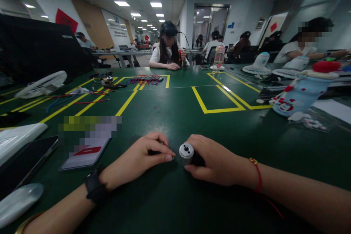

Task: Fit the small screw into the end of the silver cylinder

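Note:
My right hand [207, 159] is wrapped round a small cylindrical motor [186, 153]. The motor's silver end face, with a dark centre and small dark holes, points up and toward me. Its far side is hidden by my fingers. Just to the left, my left hand [153, 151] is pinched, thumb against forefinger. A tiny dark bit shows at those fingertips, too small to name. A short gap separates the left fingertips from the motor. Both hands are low over the green table [164, 197].
Left of my hands lie a phone [95, 150], a dark tablet-like slab [30, 162] and a white mouse [22, 203]. Wires [146, 79] and a white fan [41, 85] are farther off. A blue bottle [301, 93] stands right. A person [168, 49] sits opposite.

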`<state>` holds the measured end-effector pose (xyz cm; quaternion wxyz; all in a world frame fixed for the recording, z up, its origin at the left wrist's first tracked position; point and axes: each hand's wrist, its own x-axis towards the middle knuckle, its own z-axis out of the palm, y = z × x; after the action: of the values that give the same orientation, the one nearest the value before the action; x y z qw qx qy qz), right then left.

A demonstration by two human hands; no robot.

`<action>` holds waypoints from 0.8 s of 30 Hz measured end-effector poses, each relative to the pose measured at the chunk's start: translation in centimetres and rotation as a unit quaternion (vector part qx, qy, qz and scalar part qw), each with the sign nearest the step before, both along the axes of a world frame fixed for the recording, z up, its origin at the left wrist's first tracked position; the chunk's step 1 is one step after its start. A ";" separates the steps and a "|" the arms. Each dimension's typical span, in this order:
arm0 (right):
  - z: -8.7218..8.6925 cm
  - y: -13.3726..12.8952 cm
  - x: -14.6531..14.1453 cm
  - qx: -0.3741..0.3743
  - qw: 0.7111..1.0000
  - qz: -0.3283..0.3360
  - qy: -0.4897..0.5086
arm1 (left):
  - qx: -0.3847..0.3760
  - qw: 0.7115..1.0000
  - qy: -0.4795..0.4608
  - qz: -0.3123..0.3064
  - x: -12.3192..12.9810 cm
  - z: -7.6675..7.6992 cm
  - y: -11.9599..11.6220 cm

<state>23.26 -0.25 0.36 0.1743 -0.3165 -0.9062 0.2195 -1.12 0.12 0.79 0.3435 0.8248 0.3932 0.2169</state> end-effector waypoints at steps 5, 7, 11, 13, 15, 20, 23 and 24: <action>-0.1 0.0 0.0 0.006 1.000 -0.002 0.000 | 0.045 0.998 0.047 -0.022 0.1 -0.2 0.0; 0.0 0.0 0.0 0.006 1.000 0.001 -0.001 | 0.049 0.997 0.059 -0.024 0.1 -0.2 0.0; 0.1 0.1 0.0 0.004 1.000 -0.002 -0.004 | 0.025 0.998 0.048 -0.014 0.1 0.0 0.1; 0.1 0.0 0.0 0.005 1.000 -0.001 -0.003 | 0.004 1.000 0.019 0.014 0.0 0.1 0.1; 0.2 0.0 0.0 0.006 1.000 0.002 0.000 | -0.015 0.998 -0.015 0.063 -0.1 0.3 0.2; 0.3 0.0 0.1 0.003 1.000 0.004 0.000 | -0.075 0.977 -0.075 0.186 -0.4 0.0 0.4; 0.2 0.1 0.0 0.002 1.000 0.003 -0.001 | -0.077 0.966 -0.119 0.217 -0.4 -0.4 0.6; 0.2 0.1 0.0 0.001 1.000 0.004 -0.001 | -0.073 0.964 -0.132 0.220 -0.4 -0.5 0.7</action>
<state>23.25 -0.11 0.59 0.1725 -0.3128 -0.9080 0.2189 -1.53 0.84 0.26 0.3953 0.6551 0.5305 0.3647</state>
